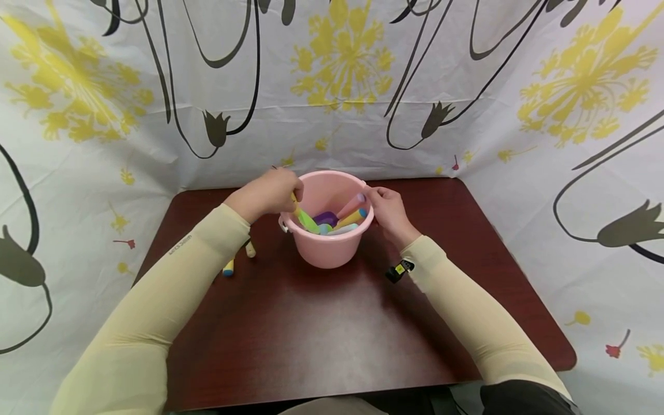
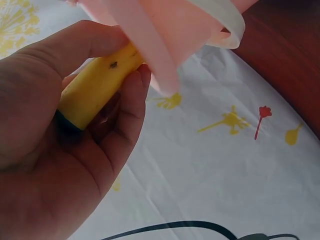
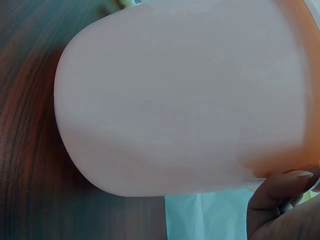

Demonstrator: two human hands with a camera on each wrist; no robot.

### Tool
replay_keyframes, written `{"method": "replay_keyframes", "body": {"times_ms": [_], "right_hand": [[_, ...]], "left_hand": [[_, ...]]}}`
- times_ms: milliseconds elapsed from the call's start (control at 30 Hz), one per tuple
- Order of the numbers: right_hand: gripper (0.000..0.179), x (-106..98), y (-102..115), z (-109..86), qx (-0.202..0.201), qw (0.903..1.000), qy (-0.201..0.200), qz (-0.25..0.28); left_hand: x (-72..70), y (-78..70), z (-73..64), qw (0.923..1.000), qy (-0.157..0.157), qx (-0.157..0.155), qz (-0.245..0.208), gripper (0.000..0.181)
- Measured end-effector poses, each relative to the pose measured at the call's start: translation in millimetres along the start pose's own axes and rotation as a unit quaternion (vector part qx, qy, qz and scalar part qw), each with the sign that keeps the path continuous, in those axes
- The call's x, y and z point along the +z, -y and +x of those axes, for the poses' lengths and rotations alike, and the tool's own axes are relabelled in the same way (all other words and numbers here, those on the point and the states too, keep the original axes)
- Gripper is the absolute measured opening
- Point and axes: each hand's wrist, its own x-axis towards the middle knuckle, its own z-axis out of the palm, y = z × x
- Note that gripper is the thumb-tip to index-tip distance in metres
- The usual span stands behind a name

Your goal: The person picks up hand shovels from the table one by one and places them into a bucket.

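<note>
A pink bucket [image 1: 325, 253] stands on the table. Over its left rim, my left hand [image 1: 270, 193] grips the yellow handle [image 2: 100, 87] of a toy tool; the handle's dark end sits in the palm. A green part [image 1: 307, 222] continues below that handle inside the bucket. At the opposite side, my right hand [image 1: 389, 213] pinches the bucket's rim, its fingertips [image 3: 295, 177] right at the edge in the right wrist view. Inside the bucket lie a purple piece [image 1: 327, 218], a pink handle [image 1: 351, 205], a blue-ended yellow handle [image 1: 353, 217] and pale blue pieces.
Left of the bucket, partly behind my left sleeve, a yellow handle with a blue end [image 1: 228, 268] and a cream handle [image 1: 251, 249] lie on the dark table [image 1: 321, 323]. The bucket's white carrying handle [image 2: 232, 25] hangs at its side. Patterned cloth [image 1: 342, 144] surrounds the table.
</note>
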Motion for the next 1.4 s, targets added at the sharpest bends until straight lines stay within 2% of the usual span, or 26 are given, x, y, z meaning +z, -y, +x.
{"method": "replay_keyframes", "body": {"times_ms": [200,433,633,800,967,1400], "right_hand": [[0.045,0.4,0.0,-0.8,-0.003,1.0000,0.003,-0.007],[0.046,-0.3,-0.4,0.7,-0.002,1.0000,0.003,-0.006],[0.045,1.6,-0.3,0.8,-0.012,0.9999,0.004,0.005],[0.045,2.3,0.6,-0.5,-0.013,0.9999,0.003,0.003],[0.045,1.8,1.5,-1.0,-0.014,0.9999,0.001,0.000],[0.047,0.6,1.0,0.1,-0.009,0.9999,0.004,-0.003]], "left_hand": [[6.5,3.0,5.1,0.9998,0.003,0.004,-0.019,0.016],[13.2,9.5,10.8,0.9997,-0.004,0.015,-0.021,0.017],[27.1,14.6,14.9,0.9987,0.009,0.018,-0.048,0.021],[33.5,14.5,17.1,0.9989,0.000,0.015,-0.044,0.023],[34.7,13.0,17.8,0.9986,0.003,0.014,-0.051,0.025],[39.8,18.4,10.8,0.9962,-0.028,0.043,-0.071,0.024]]}}
